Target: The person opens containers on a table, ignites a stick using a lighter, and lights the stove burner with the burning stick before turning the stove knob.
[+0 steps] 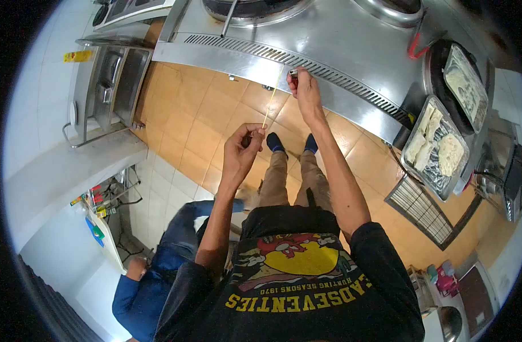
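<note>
My left hand [243,149] pinches the lower end of a thin, pale yellow stick [269,106] between thumb and fingers. The stick points up and away, its far end near the steel counter's front edge. In my right hand [306,94], the fingers are wrapped round a small lighter [294,73], whose metal top shows above the fist. No flame can be made out. The lighter is beside the far end of the stick, slightly to its right. Both hands are in front of the steel stove counter [335,62].
A large burner [255,7] is at the back. On the right, two metal trays [414,149] [476,117] hold pale dough-like food. A wire rack [423,211] is below them. A sink unit [115,85] stands at left. Another person [153,273] in blue sits behind me at left.
</note>
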